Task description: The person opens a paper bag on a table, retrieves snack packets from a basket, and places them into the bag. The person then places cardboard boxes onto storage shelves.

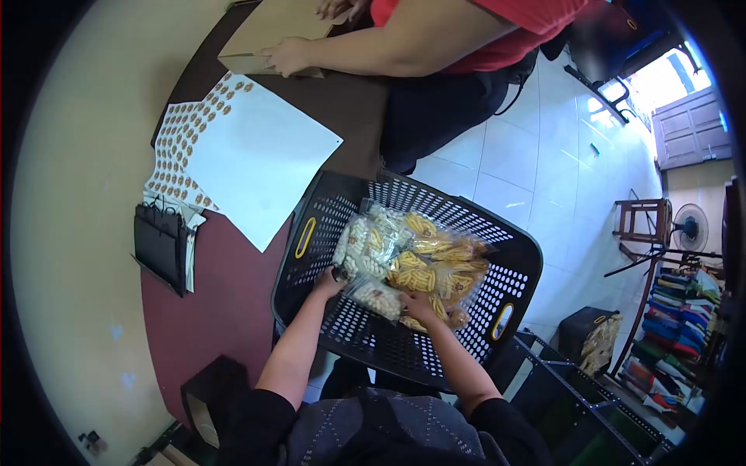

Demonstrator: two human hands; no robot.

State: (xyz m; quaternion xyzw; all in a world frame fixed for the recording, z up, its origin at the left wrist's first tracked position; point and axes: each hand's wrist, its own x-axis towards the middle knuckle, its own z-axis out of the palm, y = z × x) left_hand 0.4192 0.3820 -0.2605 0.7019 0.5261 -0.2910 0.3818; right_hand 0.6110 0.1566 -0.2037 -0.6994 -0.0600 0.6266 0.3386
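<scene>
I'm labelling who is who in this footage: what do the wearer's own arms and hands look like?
Both the left hand and right hand look ungloved. The forearms are bare below plain black sleeves, with no visible markings. A grey top with pale dotted lines shows between them. Finer details are too small to tell.
</scene>
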